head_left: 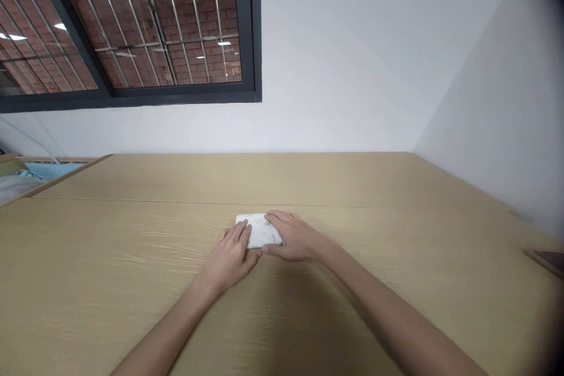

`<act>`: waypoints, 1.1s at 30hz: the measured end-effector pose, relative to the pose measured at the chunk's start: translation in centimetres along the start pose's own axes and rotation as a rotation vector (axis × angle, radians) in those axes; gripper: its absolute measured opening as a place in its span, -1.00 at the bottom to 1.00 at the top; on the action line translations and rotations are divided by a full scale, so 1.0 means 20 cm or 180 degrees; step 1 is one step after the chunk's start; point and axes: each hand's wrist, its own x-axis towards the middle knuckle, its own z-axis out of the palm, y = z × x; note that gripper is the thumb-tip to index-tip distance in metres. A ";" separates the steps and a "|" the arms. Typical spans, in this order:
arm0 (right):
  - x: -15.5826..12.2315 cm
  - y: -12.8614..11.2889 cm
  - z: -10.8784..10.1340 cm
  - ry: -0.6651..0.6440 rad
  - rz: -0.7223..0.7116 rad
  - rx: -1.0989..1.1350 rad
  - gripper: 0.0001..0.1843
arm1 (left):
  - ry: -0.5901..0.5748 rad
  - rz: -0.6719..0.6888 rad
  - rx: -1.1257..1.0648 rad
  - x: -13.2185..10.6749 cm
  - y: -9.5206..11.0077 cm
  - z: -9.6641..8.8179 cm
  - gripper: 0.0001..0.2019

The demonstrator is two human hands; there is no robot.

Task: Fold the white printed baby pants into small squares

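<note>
A small, flat white piece with a sparse grey print (259, 229) lies on the wooden surface (110, 258), near its middle. It looks folded, but I cannot tell whether it is cloth or paper. My left hand (233, 252) holds its left end, fingers on top and thumb by the near edge. At the right end, my right hand (293, 237) grips it, with the fingers over the far corner and the thumb along the near side. Both hands cover parts of the piece, so its underside and outer ends are partly hidden.
A white wall (335, 53) rises behind the surface, with a dark-framed barred window (176, 94) at upper left. Light blue fabric (53, 170) shows beyond the left edge. A dark, framed opening (546, 259) is at the far right. A seam crosses the surface behind my hands.
</note>
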 end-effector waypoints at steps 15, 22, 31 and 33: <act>0.06 0.09 -0.03 0.0871 0.0443 0.1956 -0.67 | 0.0358 -0.0777 -0.1537 0.02 0.05 -0.17 -0.77; 0.06 0.06 -0.01 0.0667 0.1268 0.2241 -0.52 | -0.0378 -0.1356 -0.2185 -0.05 0.20 -0.18 -0.58; 0.04 -0.01 -0.04 0.0902 0.0681 0.1421 -0.47 | 0.0193 -0.0021 -0.0793 -0.07 0.18 -0.17 -0.72; 0.02 -0.09 -0.08 0.0503 0.0166 0.1197 -0.43 | -0.0088 0.0308 -0.0985 -0.08 0.22 -0.18 -0.69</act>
